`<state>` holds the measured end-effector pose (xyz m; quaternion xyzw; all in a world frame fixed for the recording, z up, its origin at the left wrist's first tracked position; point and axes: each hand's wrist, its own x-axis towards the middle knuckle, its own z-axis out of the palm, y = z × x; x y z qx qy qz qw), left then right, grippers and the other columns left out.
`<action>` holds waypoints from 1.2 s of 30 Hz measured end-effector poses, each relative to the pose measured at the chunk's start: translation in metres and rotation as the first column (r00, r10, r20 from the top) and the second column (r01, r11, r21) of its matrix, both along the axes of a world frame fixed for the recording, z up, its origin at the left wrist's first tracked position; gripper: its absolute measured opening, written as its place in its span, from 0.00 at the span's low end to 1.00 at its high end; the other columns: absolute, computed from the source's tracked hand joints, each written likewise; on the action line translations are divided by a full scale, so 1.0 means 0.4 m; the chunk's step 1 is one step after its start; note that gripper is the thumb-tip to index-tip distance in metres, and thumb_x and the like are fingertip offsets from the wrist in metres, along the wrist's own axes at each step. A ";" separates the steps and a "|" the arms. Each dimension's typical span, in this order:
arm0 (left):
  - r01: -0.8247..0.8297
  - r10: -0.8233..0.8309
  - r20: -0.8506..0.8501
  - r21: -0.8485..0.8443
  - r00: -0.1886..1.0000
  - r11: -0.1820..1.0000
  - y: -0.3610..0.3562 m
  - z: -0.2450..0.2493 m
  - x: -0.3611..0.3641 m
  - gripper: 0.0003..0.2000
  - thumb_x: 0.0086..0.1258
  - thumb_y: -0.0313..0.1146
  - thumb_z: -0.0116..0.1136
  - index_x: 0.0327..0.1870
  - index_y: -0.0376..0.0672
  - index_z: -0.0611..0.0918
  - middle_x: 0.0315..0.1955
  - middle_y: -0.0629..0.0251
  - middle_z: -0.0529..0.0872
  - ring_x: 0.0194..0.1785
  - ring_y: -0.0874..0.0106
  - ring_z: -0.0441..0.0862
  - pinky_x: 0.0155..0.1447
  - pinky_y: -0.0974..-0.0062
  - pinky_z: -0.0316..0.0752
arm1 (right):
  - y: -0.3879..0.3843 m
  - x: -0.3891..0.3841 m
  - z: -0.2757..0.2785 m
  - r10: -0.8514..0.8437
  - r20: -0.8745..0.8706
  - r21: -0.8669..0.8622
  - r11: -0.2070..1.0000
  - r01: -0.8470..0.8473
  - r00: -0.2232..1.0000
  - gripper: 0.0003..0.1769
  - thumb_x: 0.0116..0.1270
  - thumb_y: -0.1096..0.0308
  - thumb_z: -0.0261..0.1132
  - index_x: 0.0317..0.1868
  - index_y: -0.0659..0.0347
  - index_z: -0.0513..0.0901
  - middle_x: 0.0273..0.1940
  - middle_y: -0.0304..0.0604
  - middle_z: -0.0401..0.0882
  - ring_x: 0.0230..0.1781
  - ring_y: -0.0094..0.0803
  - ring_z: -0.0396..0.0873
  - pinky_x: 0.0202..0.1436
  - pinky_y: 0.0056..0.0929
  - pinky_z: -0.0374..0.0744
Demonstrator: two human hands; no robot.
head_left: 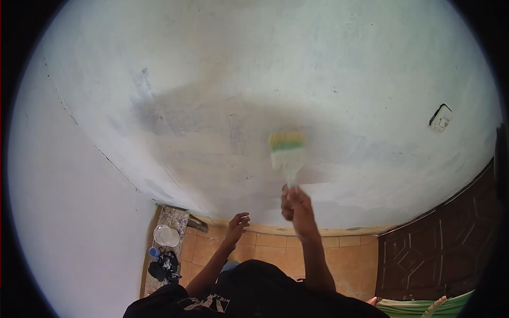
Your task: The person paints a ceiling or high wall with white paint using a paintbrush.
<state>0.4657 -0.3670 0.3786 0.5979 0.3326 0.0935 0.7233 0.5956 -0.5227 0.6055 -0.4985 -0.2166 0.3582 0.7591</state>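
Against the wall [212,79], right hand [297,208] fingers [288,200] clasp the paintbrush [288,151] below its bristles; left hand [237,222] uncurled.

The brush [288,151] lies against the wall [254,69] straight ahead, directly above the right hand [296,204] that grips its handle, with the left hand [237,222] lower and to the left, holding nothing. On the wall far to the right sits a socket [440,120], and below it a door [435,254] meets the floor [350,265]. In the left corner a plank [172,217] on the floor carries a round lid [166,236], with a small cup [154,252] and a bundle [165,266] nearer the person.
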 end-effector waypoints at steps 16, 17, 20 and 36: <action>-0.105 0.107 0.049 -0.043 0.993 0.994 0.064 -0.016 -0.051 0.20 0.74 0.44 0.56 0.63 0.50 0.73 0.48 0.65 0.82 0.51 0.72 0.79 0.52 0.70 0.74 | 0.078 -0.057 -0.532 -0.034 -0.338 -0.283 0.957 -0.067 0.941 0.18 0.77 0.47 0.52 0.38 0.52 0.70 0.21 0.24 0.54 0.16 0.14 0.51 0.19 0.17 0.53; -0.109 0.111 0.050 -0.043 0.993 0.993 0.076 -0.009 -0.053 0.20 0.74 0.44 0.56 0.63 0.50 0.73 0.48 0.65 0.82 0.51 0.72 0.79 0.52 0.70 0.74 | 0.088 -0.060 -0.563 -0.027 -0.386 -0.296 0.950 -0.096 0.922 0.17 0.77 0.48 0.52 0.39 0.52 0.70 0.21 0.24 0.54 0.16 0.14 0.51 0.19 0.17 0.53; -0.123 0.125 0.061 -0.040 0.990 0.992 0.112 0.007 -0.057 0.21 0.74 0.45 0.56 0.63 0.50 0.73 0.48 0.64 0.82 0.51 0.72 0.79 0.52 0.69 0.73 | 0.127 -0.069 -0.522 -0.006 -0.358 -0.292 0.950 -0.106 0.934 0.16 0.78 0.49 0.51 0.39 0.53 0.70 0.21 0.25 0.54 0.16 0.14 0.50 0.19 0.17 0.53; -0.055 0.058 0.113 -0.028 0.992 0.998 0.344 0.096 -0.102 0.23 0.74 0.43 0.55 0.68 0.52 0.69 0.49 0.67 0.82 0.50 0.74 0.79 0.53 0.70 0.74 | 0.400 -0.089 -0.043 -0.070 0.097 0.090 0.994 0.062 0.993 0.20 0.77 0.46 0.49 0.34 0.52 0.67 0.20 0.24 0.51 0.16 0.13 0.47 0.19 0.17 0.49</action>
